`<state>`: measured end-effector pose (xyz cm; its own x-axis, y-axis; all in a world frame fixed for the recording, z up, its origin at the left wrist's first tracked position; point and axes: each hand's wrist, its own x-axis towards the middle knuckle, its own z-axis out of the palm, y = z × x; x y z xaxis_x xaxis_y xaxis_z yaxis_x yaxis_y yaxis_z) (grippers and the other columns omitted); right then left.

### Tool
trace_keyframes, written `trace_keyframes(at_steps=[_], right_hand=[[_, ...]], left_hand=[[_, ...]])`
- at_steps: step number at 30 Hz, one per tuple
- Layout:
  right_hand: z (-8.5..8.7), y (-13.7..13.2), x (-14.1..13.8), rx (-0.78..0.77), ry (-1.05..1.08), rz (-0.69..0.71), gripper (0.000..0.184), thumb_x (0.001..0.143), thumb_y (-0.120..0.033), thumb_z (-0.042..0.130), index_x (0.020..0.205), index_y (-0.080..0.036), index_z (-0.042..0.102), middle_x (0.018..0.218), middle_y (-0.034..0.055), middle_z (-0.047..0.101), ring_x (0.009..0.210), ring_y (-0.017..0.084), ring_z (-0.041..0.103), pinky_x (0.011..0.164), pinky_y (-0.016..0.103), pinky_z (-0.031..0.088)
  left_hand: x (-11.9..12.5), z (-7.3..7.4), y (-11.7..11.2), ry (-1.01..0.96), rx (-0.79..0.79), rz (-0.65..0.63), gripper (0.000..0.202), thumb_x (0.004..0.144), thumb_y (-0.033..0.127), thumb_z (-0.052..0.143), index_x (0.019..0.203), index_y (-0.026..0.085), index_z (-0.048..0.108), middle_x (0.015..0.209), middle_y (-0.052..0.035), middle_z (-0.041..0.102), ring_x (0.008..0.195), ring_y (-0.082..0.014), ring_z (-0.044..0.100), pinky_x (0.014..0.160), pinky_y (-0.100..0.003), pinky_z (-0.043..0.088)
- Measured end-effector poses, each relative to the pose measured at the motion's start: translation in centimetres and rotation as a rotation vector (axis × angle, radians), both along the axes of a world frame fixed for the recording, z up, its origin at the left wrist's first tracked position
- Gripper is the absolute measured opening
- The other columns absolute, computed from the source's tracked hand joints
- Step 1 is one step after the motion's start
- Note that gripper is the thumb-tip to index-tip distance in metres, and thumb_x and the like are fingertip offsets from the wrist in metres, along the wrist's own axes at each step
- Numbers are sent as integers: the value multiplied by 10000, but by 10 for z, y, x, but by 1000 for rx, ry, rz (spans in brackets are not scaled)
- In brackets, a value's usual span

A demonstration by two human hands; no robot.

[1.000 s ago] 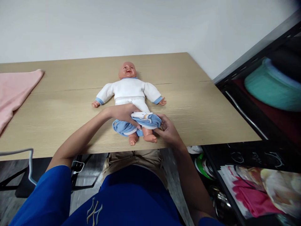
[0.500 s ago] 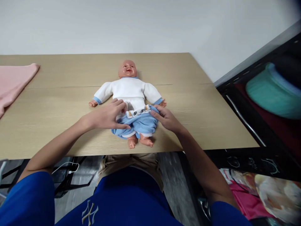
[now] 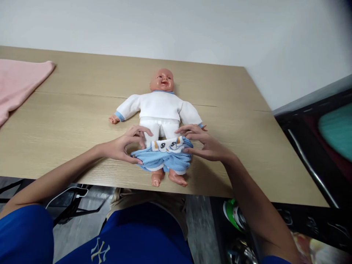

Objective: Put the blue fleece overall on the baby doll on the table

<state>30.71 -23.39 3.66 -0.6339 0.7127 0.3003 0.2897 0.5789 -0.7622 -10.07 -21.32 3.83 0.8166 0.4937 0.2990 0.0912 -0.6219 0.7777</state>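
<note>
A baby doll (image 3: 161, 106) in a white top and white leggings lies face up on the wooden table (image 3: 68, 121), feet toward me. Light blue pants (image 3: 162, 156) with a printed waistband are bunched around its lower legs. My left hand (image 3: 125, 146) pinches the left side of the pants between thumb and fingers. My right hand (image 3: 202, 145) grips the right side the same way, fingers spread above the waistband. The doll's bare feet stick out below the pants near the table's front edge.
A pink cloth (image 3: 16, 86) lies at the table's far left. A dark shelf unit (image 3: 316, 146) with a teal object (image 3: 337, 134) stands to the right. A green and white item (image 3: 232, 214) sits on the floor under the table's right side.
The pants' waistband has slid back down from the doll's hips to its thighs. Both hands moved down with it. The view has shifted, so the doll sits lower and further right.
</note>
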Motion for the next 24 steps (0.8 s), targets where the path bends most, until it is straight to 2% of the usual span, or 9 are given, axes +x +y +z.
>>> trace_keyframes(at_steps=[2,4,6,8,11,15,18,21,24], right_hand=[[-7,1,-7,14,67,-94,217,1100,-524,837,1129,-310,823,1485,111,782,1385,342,744,1229,535,600],[-19,2,-17,-9,164,-233,273,1134,-577,775,1144,-305,786,1289,92,828,1187,305,790,1049,462,652],[-32,3,-28,-57,230,-382,342,1151,-640,726,1148,-298,742,983,33,787,894,248,748,809,379,614],[-44,5,-38,-109,258,-496,389,1156,-681,697,1149,-293,711,827,-15,696,733,213,650,683,344,524],[-53,9,-45,-149,298,-547,420,1150,-709,681,1172,-290,701,893,-5,722,803,222,681,732,350,540],[-50,10,-43,0,257,-451,389,1128,-677,710,1171,-293,746,1142,69,772,1107,295,740,1041,462,613],[-45,10,-40,156,181,-412,328,1112,-612,744,1166,-291,783,1350,122,777,1321,361,714,1247,576,528],[-41,11,-44,195,149,-474,283,1143,-562,697,1141,-287,766,1286,117,808,1259,356,736,1199,566,546],[-41,18,-54,141,150,-565,303,1174,-563,619,1119,-281,718,1034,59,784,989,294,731,990,460,587]], left_hand=[[1,-4,0,-51,-47,5,329,930,415,1005,1084,233,779,1638,-178,652,1487,-371,651,1301,-566,547],[5,-11,1,-130,-152,65,280,1019,427,916,1103,225,742,1604,-189,694,1479,-357,684,1267,-541,573],[10,-21,2,-214,-265,209,310,1111,513,806,1119,218,710,1448,-183,775,1354,-315,750,1152,-476,626],[16,-29,3,-267,-329,368,412,1173,617,686,1094,212,687,1192,-135,815,1106,-254,777,988,-403,644],[19,-36,2,-250,-324,451,492,1196,679,603,1089,208,696,1025,-78,767,928,-213,716,900,-381,620],[17,-30,-7,-146,-59,434,480,1030,664,861,1221,241,738,1375,-129,735,1323,-320,698,1215,-532,566],[17,-24,-13,-74,138,460,417,998,591,907,1128,242,719,1545,-151,678,1513,-364,608,1360,-599,445],[24,-24,-13,-103,82,480,302,1140,529,718,1097,233,676,1568,-156,710,1473,-337,658,1306,-558,484],[33,-30,-4,-161,-34,617,339,1167,570,659,1129,233,675,1221,-91,788,1126,-267,724,1069,-438,566]])
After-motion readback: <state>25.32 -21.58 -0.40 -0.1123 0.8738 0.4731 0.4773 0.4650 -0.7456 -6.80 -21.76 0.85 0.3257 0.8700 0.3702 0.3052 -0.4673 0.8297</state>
